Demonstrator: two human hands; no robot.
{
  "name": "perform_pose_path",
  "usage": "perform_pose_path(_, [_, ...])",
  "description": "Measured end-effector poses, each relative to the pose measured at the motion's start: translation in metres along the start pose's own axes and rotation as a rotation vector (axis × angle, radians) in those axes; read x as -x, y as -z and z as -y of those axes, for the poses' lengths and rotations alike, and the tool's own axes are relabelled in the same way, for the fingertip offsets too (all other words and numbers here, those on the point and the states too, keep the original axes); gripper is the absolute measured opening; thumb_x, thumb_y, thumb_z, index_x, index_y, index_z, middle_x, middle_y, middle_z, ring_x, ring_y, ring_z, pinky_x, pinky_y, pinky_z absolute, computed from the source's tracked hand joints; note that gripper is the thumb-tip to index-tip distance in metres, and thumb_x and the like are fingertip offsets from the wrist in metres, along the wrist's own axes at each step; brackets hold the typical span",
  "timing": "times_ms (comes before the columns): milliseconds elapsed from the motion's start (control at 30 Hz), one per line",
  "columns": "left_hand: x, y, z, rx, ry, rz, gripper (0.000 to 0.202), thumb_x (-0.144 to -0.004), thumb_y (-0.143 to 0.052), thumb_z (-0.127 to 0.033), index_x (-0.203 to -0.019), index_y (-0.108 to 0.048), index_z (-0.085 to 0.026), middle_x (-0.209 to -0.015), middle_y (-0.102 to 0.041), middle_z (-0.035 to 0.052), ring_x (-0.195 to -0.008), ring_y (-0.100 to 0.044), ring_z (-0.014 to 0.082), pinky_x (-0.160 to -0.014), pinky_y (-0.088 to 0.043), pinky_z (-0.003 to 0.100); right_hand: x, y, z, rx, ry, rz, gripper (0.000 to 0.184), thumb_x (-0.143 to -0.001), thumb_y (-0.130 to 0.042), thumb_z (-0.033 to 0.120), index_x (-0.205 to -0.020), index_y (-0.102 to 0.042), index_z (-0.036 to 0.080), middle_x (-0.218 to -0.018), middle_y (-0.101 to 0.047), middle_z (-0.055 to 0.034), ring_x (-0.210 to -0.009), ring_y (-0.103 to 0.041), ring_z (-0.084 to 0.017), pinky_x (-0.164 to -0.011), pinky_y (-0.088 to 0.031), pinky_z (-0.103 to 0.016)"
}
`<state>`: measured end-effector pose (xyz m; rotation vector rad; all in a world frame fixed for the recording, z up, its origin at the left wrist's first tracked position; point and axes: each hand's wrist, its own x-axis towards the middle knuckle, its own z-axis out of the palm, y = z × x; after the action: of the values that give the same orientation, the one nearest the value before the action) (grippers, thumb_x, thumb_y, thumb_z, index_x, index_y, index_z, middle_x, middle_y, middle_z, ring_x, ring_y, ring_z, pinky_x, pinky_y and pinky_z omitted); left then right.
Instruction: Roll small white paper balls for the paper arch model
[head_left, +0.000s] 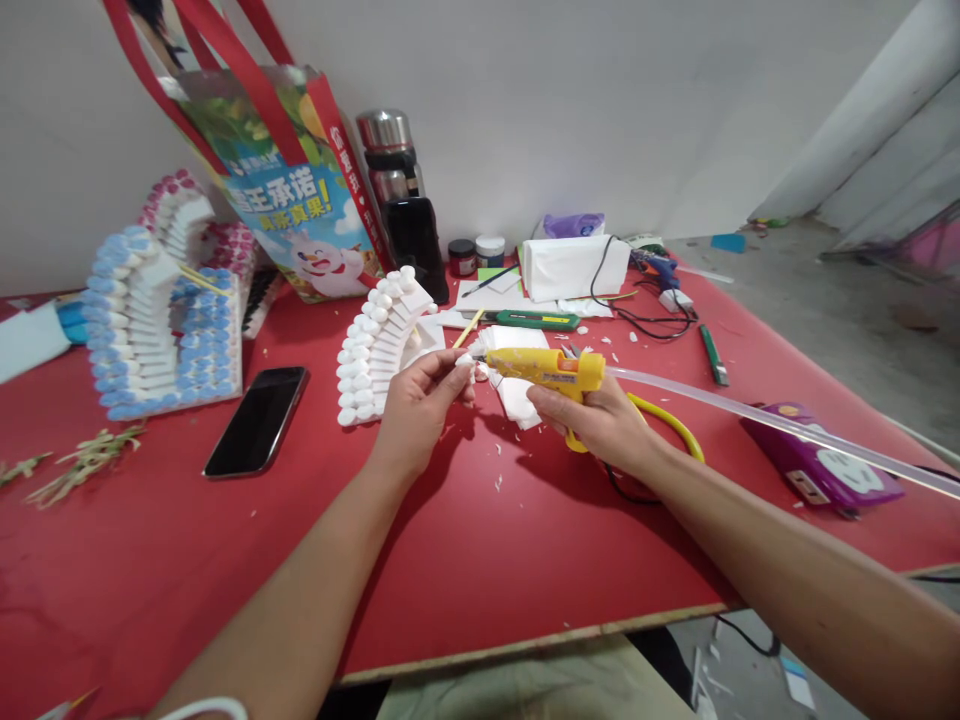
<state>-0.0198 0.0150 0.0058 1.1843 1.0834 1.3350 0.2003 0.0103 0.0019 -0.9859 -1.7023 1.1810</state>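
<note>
My right hand (600, 410) is wrapped round the grip of a yellow hot glue gun (525, 365). A long clear glue stick (750, 412) runs out of its back end. My left hand (427, 400) pinches a small white oval piece (466, 362) right at the gun's nozzle; whether the two touch I cannot tell. Just behind my left hand stands a curved white stepped model (382, 345) edged with white oval pieces. A stack of white paper pieces (521, 395) lies under the glue gun.
A black phone (256, 422) and a blue-and-white model (161, 330) are at the left. Behind stand a shopping bag (300, 190) and a steel flask (388, 150). A green cutter (536, 320) lies mid-table, a purple power bank-like box (825, 460) at the right.
</note>
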Motion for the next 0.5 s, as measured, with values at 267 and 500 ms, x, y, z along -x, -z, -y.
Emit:
perform_pose_path(267, [-0.0005, 0.0031, 0.0044, 0.002, 0.022, 0.016, 0.022, -0.084, -0.080, -0.032, -0.101, -0.075, -0.018, -0.070, -0.066, -0.0011, -0.064, -0.060, 0.0115, -0.069, -0.049, 0.025, -0.0021, 0.0012, -0.0026, -0.047, 0.004, -0.020, 0.034, -0.096, -0.065, 0.049, -0.079, -0.060, 0.020, -0.059, -0.045, 0.0053, -0.054, -0.040, -0.009, -0.049, -0.032, -0.026])
perform_pose_path(500, [-0.0004, 0.0009, 0.0026, 0.034, 0.023, 0.020, 0.020, -0.083, -0.080, -0.031, -0.097, -0.074, -0.017, -0.071, -0.065, -0.0012, -0.063, -0.057, 0.0104, -0.067, -0.049, 0.024, -0.0004, 0.0007, -0.0009, -0.014, 0.017, 0.002, 0.035, -0.096, -0.066, 0.047, -0.075, -0.060, 0.020, -0.059, -0.046, 0.0038, -0.057, -0.044, -0.011, -0.051, -0.033, -0.026])
